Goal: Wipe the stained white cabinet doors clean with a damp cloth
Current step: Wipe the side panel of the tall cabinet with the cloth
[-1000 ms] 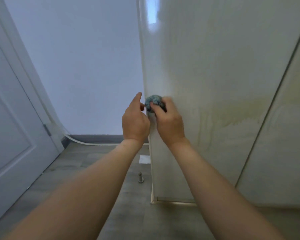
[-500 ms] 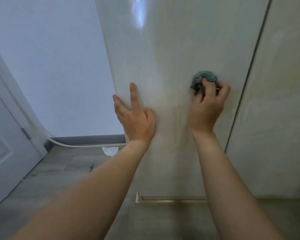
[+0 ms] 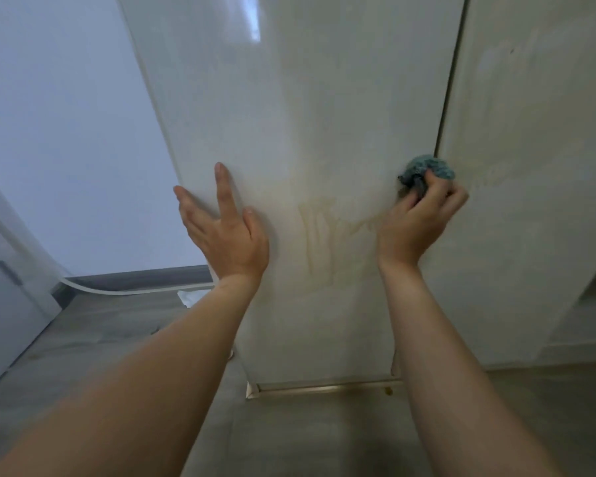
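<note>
A pale wall (image 3: 66, 132) meets a grey wood-look floor (image 3: 93, 342) at a dark skirting board (image 3: 141, 277); a white door (image 3: 0, 321) stands far left.

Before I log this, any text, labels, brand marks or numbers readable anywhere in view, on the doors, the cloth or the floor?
None: no text, label, brand or number is readable.
Cabinet door: glossy, only yellowish stains and a light reflection.
Cloth gripped by the right hand: no tag visible.
Left hand lies flat on the door.
White scrap on the floor: too blurred to tell.
</note>
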